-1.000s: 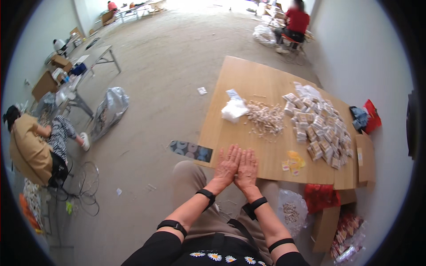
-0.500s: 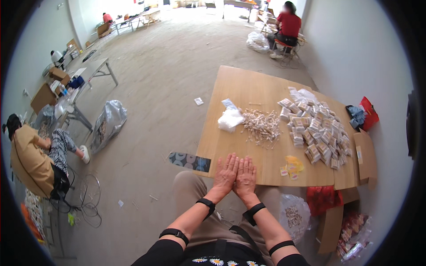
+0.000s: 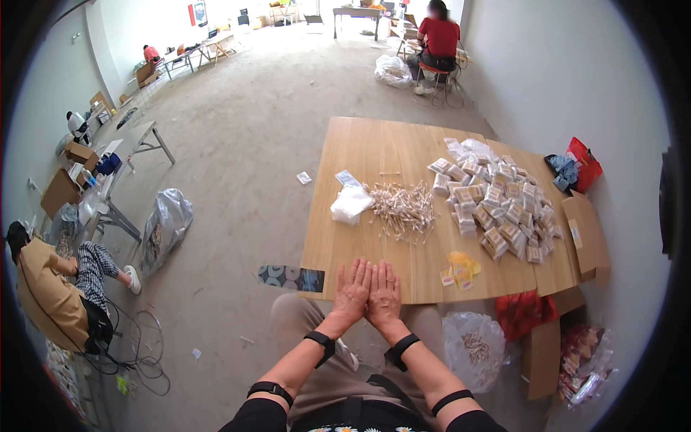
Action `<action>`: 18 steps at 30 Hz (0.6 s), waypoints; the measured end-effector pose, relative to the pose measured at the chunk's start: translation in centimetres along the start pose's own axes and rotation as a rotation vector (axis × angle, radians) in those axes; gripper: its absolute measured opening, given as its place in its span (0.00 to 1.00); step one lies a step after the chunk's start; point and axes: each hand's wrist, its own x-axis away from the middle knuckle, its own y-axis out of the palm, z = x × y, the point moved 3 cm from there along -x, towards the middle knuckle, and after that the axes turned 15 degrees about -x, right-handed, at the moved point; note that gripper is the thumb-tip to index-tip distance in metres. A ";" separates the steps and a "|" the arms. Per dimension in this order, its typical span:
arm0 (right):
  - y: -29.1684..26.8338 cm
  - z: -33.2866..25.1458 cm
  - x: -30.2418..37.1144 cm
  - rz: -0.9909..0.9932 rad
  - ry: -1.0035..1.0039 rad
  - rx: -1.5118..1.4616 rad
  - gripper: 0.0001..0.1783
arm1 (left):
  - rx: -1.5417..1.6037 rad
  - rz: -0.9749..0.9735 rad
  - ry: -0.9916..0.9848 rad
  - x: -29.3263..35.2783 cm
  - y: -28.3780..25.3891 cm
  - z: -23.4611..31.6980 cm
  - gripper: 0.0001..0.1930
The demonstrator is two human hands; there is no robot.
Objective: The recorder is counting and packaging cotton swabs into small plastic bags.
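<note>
My left hand (image 3: 350,294) and my right hand (image 3: 384,294) lie flat, backs up, side by side at the near edge of the wooden table (image 3: 363,147). Their fingers are stretched out and nothing is in them. Beyond them is a loose heap of cotton swabs (image 3: 403,210), with a stack of clear plastic bags (image 3: 350,205) at its left. A large pile of packed cotton swabs (image 3: 497,201) covers the table's right part. Small yellow bags (image 3: 461,269) lie to the right of my hands. A dark patterned strip (image 3: 291,278) sticks out past the table's left edge.
Below the table's right side hangs a clear bag of swabs (image 3: 475,349), beside an open cardboard box (image 3: 540,363). A seated person (image 3: 54,288) is at the left, near a grey plastic sack (image 3: 167,230). Another person in red (image 3: 439,39) sits far off.
The whole view has shifted slightly, with the table and piles now farther left in the picture. My hands keep the same flat pose at the table edge.
</note>
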 end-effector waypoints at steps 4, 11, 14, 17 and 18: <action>0.3 0.6 -0.4 0.018 -0.023 -0.010 0.48 | 0.018 -0.051 0.037 -0.8 -0.3 -0.1 0.39; -7.2 4.5 -4.5 -0.045 0.039 -0.453 0.33 | 0.056 0.019 -0.007 -1.6 -0.9 -0.7 0.36; -7.5 8.3 -7.4 0.254 0.222 -0.337 0.20 | 0.081 -0.040 0.002 -1.3 -1.6 -0.8 0.36; -6.6 10.6 -9.6 0.256 0.308 -0.216 0.14 | 0.061 -0.058 -0.012 -1.0 -2.0 -0.7 0.36; -6.4 10.9 -9.7 0.250 0.310 -0.224 0.14 | 0.056 -0.067 -0.014 -1.1 -2.1 -0.4 0.36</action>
